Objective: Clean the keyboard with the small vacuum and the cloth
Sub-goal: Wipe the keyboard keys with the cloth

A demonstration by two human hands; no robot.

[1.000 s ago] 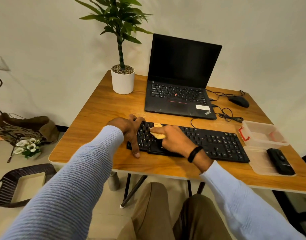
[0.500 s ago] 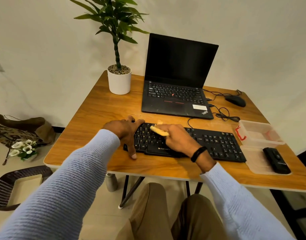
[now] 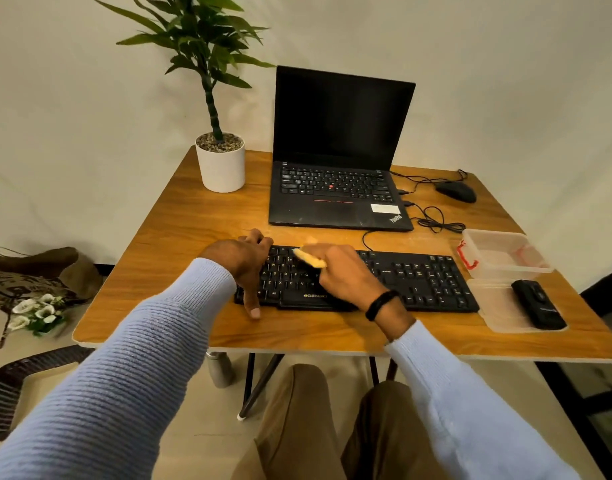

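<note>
Seated at the wooden worktop (image 3: 179, 237), we see the black keyboard (image 3: 418, 282) lying flat along its near edge, parallel to that edge. The left hand (image 3: 243, 263) spans the keyboard's left end: fingers bent over the far edge, thumb stretched straight past the near edge with its tip on the wood, so the end is clamped between them. The right hand (image 3: 342, 275) sits over the left-middle keys, fingers curled round a folded yellow cloth (image 3: 309, 258). The cloth pokes out toward the left hand, just above the upper key rows; whether it touches the keys we cannot tell. A black band circles the right wrist. The small vacuum (image 3: 536, 304), black, lies untouched on a clear lid (image 3: 495, 306) at the worktop's right side, just beside the keyboard's right end and well apart from both hands. Behind the lid stands 1 clear container (image 3: 502, 252) with a red clip. Further back: an open laptop (image 3: 335, 188) with a dark screen, a potted plant (image 3: 221, 164) to its left, and a wired mouse (image 3: 456, 191) to its right.
</note>
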